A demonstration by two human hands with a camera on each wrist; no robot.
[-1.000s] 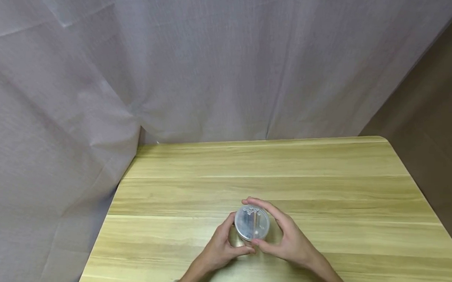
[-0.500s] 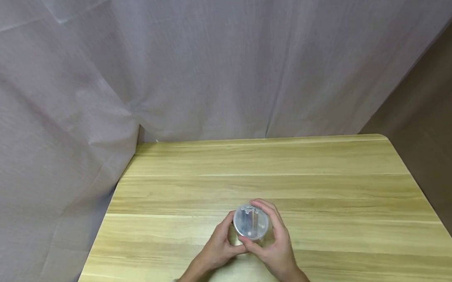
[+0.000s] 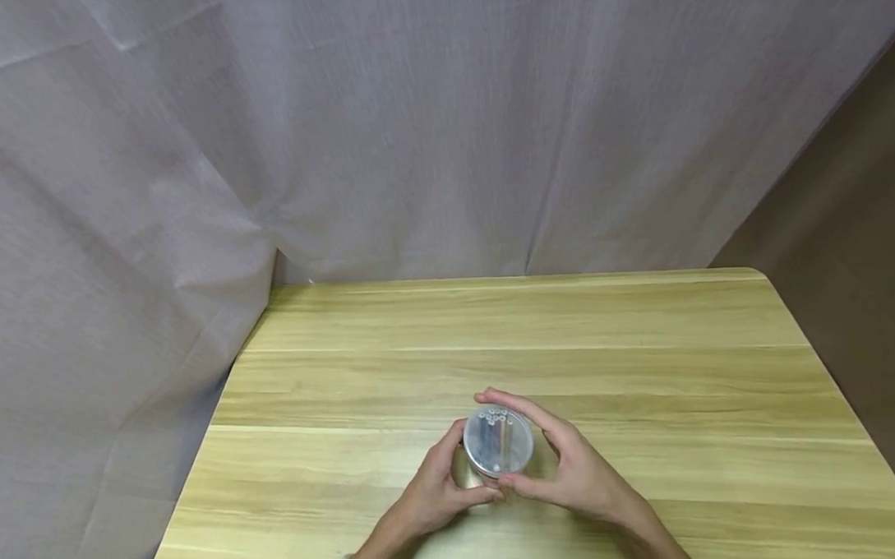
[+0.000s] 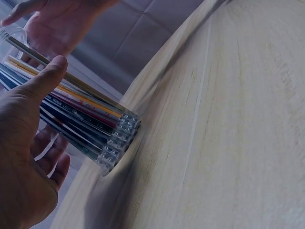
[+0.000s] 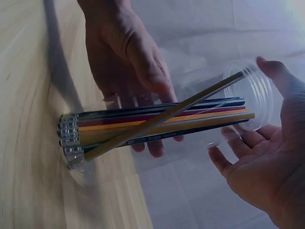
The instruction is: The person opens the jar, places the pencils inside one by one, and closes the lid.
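A clear plastic jar holding several pencils (image 5: 186, 112) stands upright on the wooden table, near its front. My left hand (image 3: 436, 489) grips the jar's body from the left, thumb in front and fingers behind. The round clear lid (image 3: 498, 444) is on top. Around its rim curl the thumb and fingers of my right hand (image 3: 581, 473), from the right side. In the left wrist view the jar's bumpy clear base (image 4: 119, 143) meets the tabletop. One yellowish pencil (image 5: 167, 114) leans across the others inside.
The light wood tabletop (image 3: 386, 351) spreads out beyond and to both sides of the hands. A grey cloth curtain (image 3: 423, 131) hangs along the back and left edges. To the right is a darker brown cloth (image 3: 849, 228).
My right hand turned clockwise around the lid up to half a second ago, then swung back counterclockwise to its earlier spread grip. The left hand and jar stay nearly in place.
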